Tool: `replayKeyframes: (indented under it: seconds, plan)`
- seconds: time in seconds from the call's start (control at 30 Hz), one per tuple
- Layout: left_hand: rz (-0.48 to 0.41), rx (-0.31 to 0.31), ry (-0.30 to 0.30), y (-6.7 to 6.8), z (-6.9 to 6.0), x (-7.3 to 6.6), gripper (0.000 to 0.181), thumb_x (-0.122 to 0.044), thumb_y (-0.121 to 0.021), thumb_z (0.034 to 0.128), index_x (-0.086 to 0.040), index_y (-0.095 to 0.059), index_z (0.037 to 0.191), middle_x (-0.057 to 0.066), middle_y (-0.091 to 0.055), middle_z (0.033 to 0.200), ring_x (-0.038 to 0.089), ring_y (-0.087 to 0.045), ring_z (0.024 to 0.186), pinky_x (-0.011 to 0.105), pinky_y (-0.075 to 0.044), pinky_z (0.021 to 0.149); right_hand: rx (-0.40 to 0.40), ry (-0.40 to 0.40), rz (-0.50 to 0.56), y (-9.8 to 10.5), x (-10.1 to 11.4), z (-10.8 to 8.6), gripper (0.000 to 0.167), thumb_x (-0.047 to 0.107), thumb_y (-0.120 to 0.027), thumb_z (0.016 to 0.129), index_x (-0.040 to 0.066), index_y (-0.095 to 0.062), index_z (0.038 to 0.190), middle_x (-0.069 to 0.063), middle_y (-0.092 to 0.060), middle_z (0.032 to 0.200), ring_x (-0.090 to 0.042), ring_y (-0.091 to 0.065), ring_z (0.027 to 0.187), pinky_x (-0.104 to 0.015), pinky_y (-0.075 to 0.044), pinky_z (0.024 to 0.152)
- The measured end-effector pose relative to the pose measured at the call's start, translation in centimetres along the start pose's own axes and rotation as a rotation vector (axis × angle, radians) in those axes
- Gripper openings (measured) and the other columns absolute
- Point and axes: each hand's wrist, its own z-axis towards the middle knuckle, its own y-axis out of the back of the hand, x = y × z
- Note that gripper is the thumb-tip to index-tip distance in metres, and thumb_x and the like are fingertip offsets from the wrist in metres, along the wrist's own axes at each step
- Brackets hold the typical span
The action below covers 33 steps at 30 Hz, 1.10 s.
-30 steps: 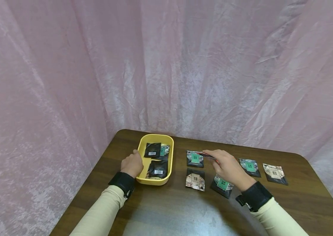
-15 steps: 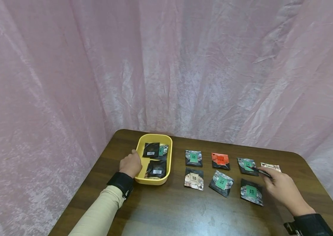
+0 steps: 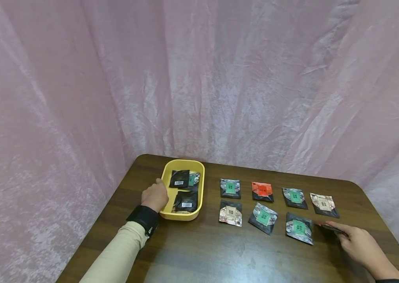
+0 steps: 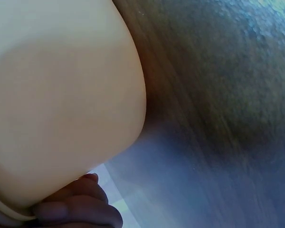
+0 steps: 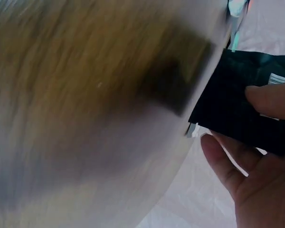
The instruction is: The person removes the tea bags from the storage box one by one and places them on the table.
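Observation:
My left hand (image 3: 155, 196) grips the left rim of a yellow plastic tray (image 3: 202, 192); in the left wrist view the tray's outer wall (image 4: 71, 104) fills the upper left, with curled fingers (image 4: 85, 206) below it. Black sachets lie in the tray, two with barcodes up. At the table's right, my right hand (image 3: 360, 245) pinches a dark sachet (image 5: 228, 99), thumb across its barcode side, fingers beneath. It hovers just right of a green-label sachet (image 3: 299, 228) and in front of a cream-label sachet (image 3: 324, 204). The front of the held sachet is hidden.
Across the wooden table (image 3: 199, 251), other sachets form two rough rows: green-label (image 3: 230, 188), red (image 3: 262, 191) and green-label (image 3: 295, 197) behind, cream-label (image 3: 230, 212) and green-label (image 3: 263, 218) in front. A pink curtain (image 3: 199, 86) hangs behind the table.
My right hand has moved from the table's middle to its right side with a sachet, then lower toward the front row, uncovering the red and cream-label sachets. My left hand stays on the tray.

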Motion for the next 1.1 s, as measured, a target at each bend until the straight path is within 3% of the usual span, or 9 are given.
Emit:
replayKeyframes:
  seconds: [0.07,0.13,0.23,0.33,0.5,0.63,0.8,1.1]
  plan:
    - [-0.003,-0.001,0.001,0.0,0.0,0.1,0.037,-0.019,-0.066,0.0984,0.004,-0.050,0.122,0.020,-0.068,0.097,0.029,-0.064,0.077,0.048,-0.056,0.071,0.006,0.013,-0.012,-0.1,-0.5,0.2,0.041,0.002,-0.056,0.101,-0.002,-0.066,0.140,-0.035,-0.072,0.125,-0.023,-0.062,0.068,-0.036,-0.046,0.061]
    - [-0.004,-0.002,0.003,-0.1,0.0,0.2,0.038,-0.019,-0.066,0.0981,0.004,-0.050,0.123,0.020,-0.068,0.097,0.029,-0.064,0.077,0.048,-0.056,0.071,0.010,0.023,-0.019,-0.2,-0.8,0.3,0.039,0.000,-0.058,0.099,-0.004,-0.068,0.137,-0.037,-0.071,0.124,-0.035,-0.071,0.082,-0.043,-0.052,0.066]
    - [-0.005,-0.008,-0.001,-0.3,0.1,0.2,0.037,-0.019,-0.066,0.0980,0.004,-0.050,0.122,0.020,-0.068,0.097,0.029,-0.064,0.077,0.048,-0.056,0.071,0.020,0.035,-0.036,-0.3,-1.1,0.4,0.039,-0.002,-0.058,0.096,-0.004,-0.070,0.134,-0.039,-0.071,0.122,-0.048,-0.073,0.102,-0.051,-0.054,0.071]
    - [-0.006,-0.003,-0.006,-0.4,0.2,0.2,0.036,-0.019,-0.065,0.0982,0.004,-0.050,0.122,0.020,-0.068,0.097,0.030,-0.064,0.078,0.049,-0.056,0.072,0.046,0.032,-0.056,-0.4,-1.4,0.5,0.046,-0.005,-0.055,0.091,-0.002,-0.069,0.135,-0.040,-0.070,0.122,-0.040,-0.071,0.095,-0.044,-0.047,0.068]
    - [-0.010,0.009,0.000,-0.3,0.3,0.2,0.036,-0.018,-0.064,0.0985,0.004,-0.050,0.124,0.020,-0.068,0.097,0.030,-0.064,0.078,0.048,-0.056,0.072,0.052,0.071,-0.072,-0.9,-1.8,0.4,0.053,-0.006,-0.060,0.086,-0.002,-0.066,0.139,-0.039,-0.068,0.127,-0.056,-0.071,0.108,-0.060,-0.057,0.078]
    - [-0.011,0.002,-0.003,-0.1,0.0,0.3,0.035,-0.017,-0.064,0.0981,0.005,-0.050,0.122,0.021,-0.068,0.098,0.030,-0.064,0.079,0.050,-0.056,0.072,0.112,0.079,-0.081,-1.3,-1.7,0.5,0.056,0.015,-0.072,0.095,-0.006,-0.058,0.146,-0.040,-0.056,0.145,-0.065,-0.061,0.122,-0.071,-0.052,0.093]
    - [-0.014,-0.009,-0.009,-0.1,0.0,0.2,0.034,-0.016,-0.064,0.0979,0.005,-0.051,0.121,0.021,-0.069,0.098,0.030,-0.065,0.078,0.051,-0.057,0.073,0.201,0.036,-0.047,-1.5,-1.4,0.6,0.091,0.051,-0.071,0.098,-0.015,-0.040,0.154,-0.047,-0.036,0.156,-0.072,-0.048,0.131,-0.075,-0.047,0.097]
    - [-0.009,-0.005,-0.006,-0.2,0.2,0.2,0.036,-0.017,-0.065,0.0978,0.005,-0.050,0.122,0.021,-0.068,0.098,0.030,-0.064,0.078,0.049,-0.056,0.073,0.230,0.004,-0.020,-1.5,-1.4,0.6,0.101,0.056,-0.068,0.099,-0.016,-0.030,0.158,-0.049,-0.029,0.158,-0.074,-0.041,0.135,-0.078,-0.044,0.098]
